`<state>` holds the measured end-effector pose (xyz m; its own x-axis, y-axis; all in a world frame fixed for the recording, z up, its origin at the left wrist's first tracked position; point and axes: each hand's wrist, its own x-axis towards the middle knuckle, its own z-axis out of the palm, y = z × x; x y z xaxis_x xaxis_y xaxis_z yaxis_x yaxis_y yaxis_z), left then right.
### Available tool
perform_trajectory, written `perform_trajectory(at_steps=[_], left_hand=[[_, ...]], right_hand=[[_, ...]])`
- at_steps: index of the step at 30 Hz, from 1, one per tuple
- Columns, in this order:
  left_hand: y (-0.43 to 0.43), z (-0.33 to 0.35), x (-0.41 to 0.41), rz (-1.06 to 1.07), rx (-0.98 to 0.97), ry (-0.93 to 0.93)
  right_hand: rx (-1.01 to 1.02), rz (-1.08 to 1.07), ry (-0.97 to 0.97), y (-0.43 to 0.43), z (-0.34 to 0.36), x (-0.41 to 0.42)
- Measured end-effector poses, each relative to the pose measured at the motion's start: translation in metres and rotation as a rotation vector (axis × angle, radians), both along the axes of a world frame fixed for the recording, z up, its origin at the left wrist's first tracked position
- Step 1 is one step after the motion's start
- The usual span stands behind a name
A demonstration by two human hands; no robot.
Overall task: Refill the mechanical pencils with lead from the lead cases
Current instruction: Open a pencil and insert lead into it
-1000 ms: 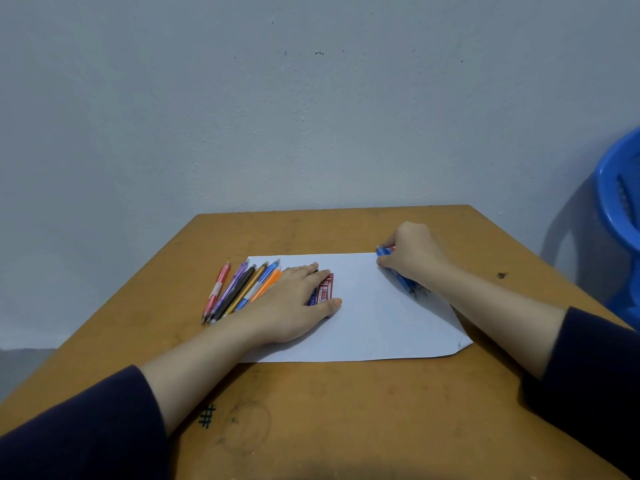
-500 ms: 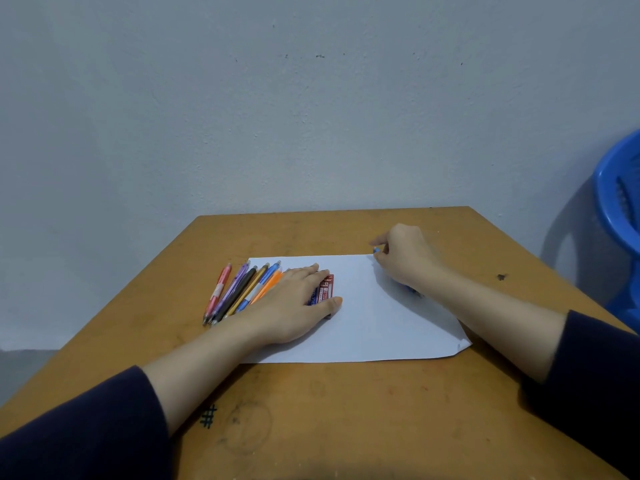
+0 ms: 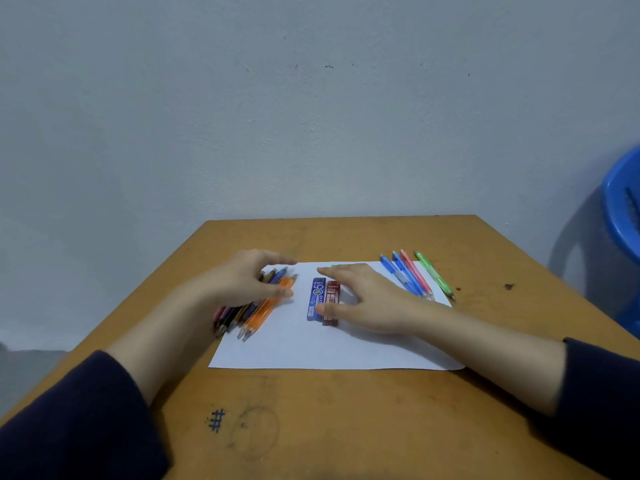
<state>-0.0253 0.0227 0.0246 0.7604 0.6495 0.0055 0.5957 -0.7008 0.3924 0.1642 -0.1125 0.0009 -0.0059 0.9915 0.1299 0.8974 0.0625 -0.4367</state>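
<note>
A blue lead case [image 3: 316, 298] and a dark red lead case [image 3: 331, 303] lie side by side in the middle of a white paper sheet [image 3: 311, 351]. My right hand [image 3: 363, 299] hovers over them with fingers spread, its thumb at the blue case's lower end and holding nothing. My left hand [image 3: 242, 282] lies over a bundle of mechanical pencils [image 3: 256, 313] on the sheet's left edge, fingers loosely bent; the orange ones show most. Several more pencils [image 3: 412, 277], blue, pink and green, lie at the sheet's far right corner.
The sheet lies on a worn wooden table [image 3: 346, 427] set against a grey wall. A pen-drawn hash mark [image 3: 217, 420] is near the front edge. A blue plastic chair [image 3: 623, 216] stands to the right of the table.
My right hand let go of the pencils at the far right and moved left over the lead cases. My left hand slid left off the cases onto the pencil bundle.
</note>
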Motion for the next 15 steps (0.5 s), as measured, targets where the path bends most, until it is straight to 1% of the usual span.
perform_trajectory(at_steps=[2,5,8,12,15], left_hand=[[0.007,-0.001,-0.004,-0.044,-0.064,0.077],[0.013,0.001,-0.006,-0.118,-0.101,0.123],[0.019,0.010,-0.009,-0.198,-0.132,0.186],[0.030,0.017,-0.008,-0.293,-0.109,0.304],[0.031,0.017,0.002,-0.312,-0.064,0.377]], right_hand=[[-0.038,0.021,-0.034,-0.001,-0.002,-0.002],[-0.116,0.040,-0.122,-0.002,-0.003,-0.004],[-0.145,0.057,-0.214,-0.003,-0.004,-0.006],[-0.157,0.053,-0.213,-0.003,-0.003,-0.007],[-0.167,0.054,-0.213,-0.003,-0.002,-0.007]])
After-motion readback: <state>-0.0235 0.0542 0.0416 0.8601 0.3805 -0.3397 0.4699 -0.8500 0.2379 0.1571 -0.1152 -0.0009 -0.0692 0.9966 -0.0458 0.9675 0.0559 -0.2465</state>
